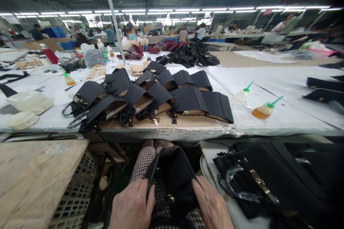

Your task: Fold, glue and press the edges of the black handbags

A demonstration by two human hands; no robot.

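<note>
On my lap, over checked trousers, a black handbag (178, 171) is held open with its dark lining showing. My left hand (133, 202) grips its left edge, thumb inside and fingers outside. The opposite edge is pinched in my right hand (211, 200). A small gold-coloured metal piece (171, 197) shows low on the bag, between the hands. Beyond my knees, black handbags (161, 98) lie in overlapping rows on the white-covered table (188, 130). Several have tan edges inside and small hanging tassels.
More black bags with wrapped handles (242, 186) rest on a surface at my right. A wooden board (34, 179) over a plastic crate (73, 189) is at my left. Glue bottles (264, 111) stand on the table. Across it, a masked person (131, 41) handles dark red pieces.
</note>
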